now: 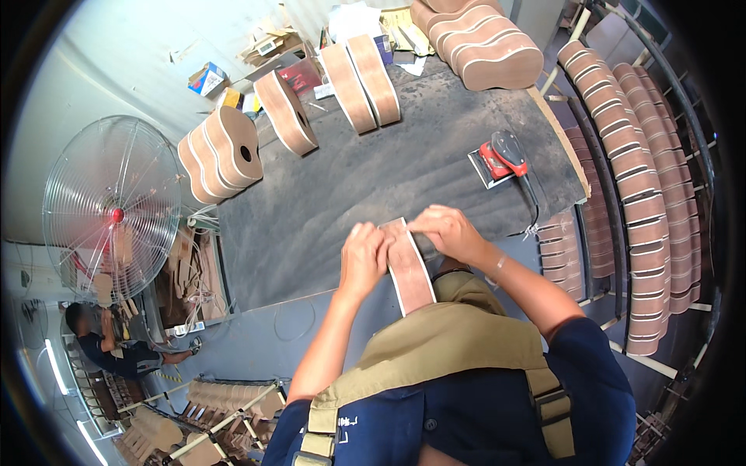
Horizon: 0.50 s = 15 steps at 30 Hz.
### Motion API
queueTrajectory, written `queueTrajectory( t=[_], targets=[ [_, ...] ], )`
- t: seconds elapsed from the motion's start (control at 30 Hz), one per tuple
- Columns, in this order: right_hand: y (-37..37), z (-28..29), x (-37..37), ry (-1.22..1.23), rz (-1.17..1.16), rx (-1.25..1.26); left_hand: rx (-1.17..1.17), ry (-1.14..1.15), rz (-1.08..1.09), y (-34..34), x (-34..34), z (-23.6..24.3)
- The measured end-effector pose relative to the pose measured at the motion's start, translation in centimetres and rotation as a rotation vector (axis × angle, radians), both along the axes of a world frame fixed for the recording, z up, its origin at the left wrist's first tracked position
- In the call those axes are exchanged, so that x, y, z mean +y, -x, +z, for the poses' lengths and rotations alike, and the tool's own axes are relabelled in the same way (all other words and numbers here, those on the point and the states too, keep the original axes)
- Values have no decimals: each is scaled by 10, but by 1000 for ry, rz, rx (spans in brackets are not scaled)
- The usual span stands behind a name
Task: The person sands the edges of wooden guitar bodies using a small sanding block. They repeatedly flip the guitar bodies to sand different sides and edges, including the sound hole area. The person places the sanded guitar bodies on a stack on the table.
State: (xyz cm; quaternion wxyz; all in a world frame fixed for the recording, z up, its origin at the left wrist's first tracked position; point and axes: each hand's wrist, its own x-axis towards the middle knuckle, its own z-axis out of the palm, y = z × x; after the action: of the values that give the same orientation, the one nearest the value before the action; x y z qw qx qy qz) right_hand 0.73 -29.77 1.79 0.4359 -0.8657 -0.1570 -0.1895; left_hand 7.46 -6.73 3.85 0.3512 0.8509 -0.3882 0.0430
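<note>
A small guitar body [410, 272] of reddish-brown wood, with pale binding along both edges, stands on its side between my hands and the apron at my waist. My left hand [365, 258] grips its left edge, fingers curled and thumb lying over the wood. At the far right corner my right hand [451, 233] is closed in a pinch by the pale binding. Anything between those fingertips is too small to make out. A red and black electric sander [503, 155] rests beyond my right hand, its cord trailing down to the bench edge.
The dark bench [326, 202] carries guitar bodies [225, 155] at the far left, upright ones [361, 81] at the back and a stack [497, 58] at back right. A caged fan [113, 210] stands left, racks of bodies [629, 194] right. Another person [116, 342] works far left.
</note>
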Motion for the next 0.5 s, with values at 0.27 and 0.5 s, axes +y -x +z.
queueTrajectory(
  t=[0.27,0.5],
  targets=[
    [36,-13,5,59,-12,11,-117,-12,-79,26,10,-18],
    [97,-17,9,27,139,278,174,-17,-221,74,28,-8]
  ],
)
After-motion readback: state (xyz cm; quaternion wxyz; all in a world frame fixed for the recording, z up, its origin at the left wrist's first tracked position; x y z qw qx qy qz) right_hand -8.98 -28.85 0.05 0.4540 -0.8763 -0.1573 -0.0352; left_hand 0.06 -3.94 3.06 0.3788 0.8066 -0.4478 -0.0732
